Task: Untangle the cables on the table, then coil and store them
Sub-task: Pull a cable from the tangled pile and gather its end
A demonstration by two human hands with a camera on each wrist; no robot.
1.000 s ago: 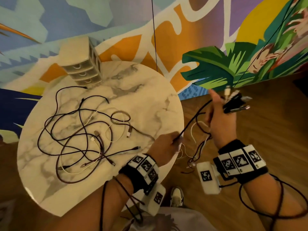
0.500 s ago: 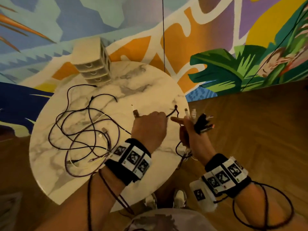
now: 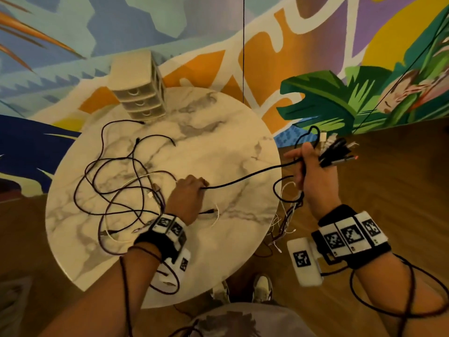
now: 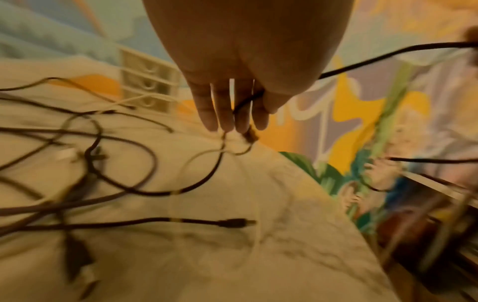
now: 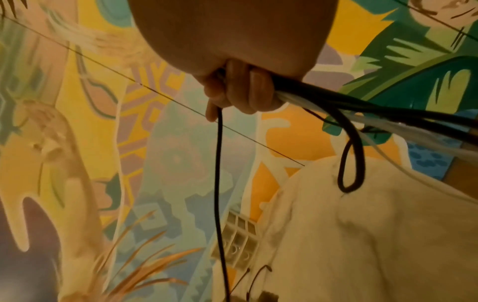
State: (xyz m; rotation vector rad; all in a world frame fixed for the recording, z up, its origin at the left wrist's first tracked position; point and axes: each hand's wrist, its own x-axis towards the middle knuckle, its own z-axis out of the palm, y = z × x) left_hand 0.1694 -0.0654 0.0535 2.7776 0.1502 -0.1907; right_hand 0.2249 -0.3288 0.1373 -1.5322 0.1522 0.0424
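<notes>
Head view: a drawer unit (image 3: 141, 93) stands at the far edge of the round marble counter (image 3: 243, 227); the tangled cables (image 3: 116, 190) sprawl just before it. A black cable (image 3: 245, 178) runs crosswise from the left hand (image 3: 188, 198) up to the right hand (image 3: 313, 173). Left wrist view: the fingers (image 4: 222, 110) curl around it. Right wrist view: the fingers (image 5: 256, 90) clench a cable bundle (image 5: 388, 114) — beyond the counter's edge.

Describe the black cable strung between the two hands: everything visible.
The black cable is thin, round and dark-sheathed. It runs in a shallow sag above the marble table, from the left hand, whose fingers curl round it, to the right hand off the table's edge. There it joins a gripped bundle of plug ends and loops above the fist. Its far end is lost in the tangle.
</notes>
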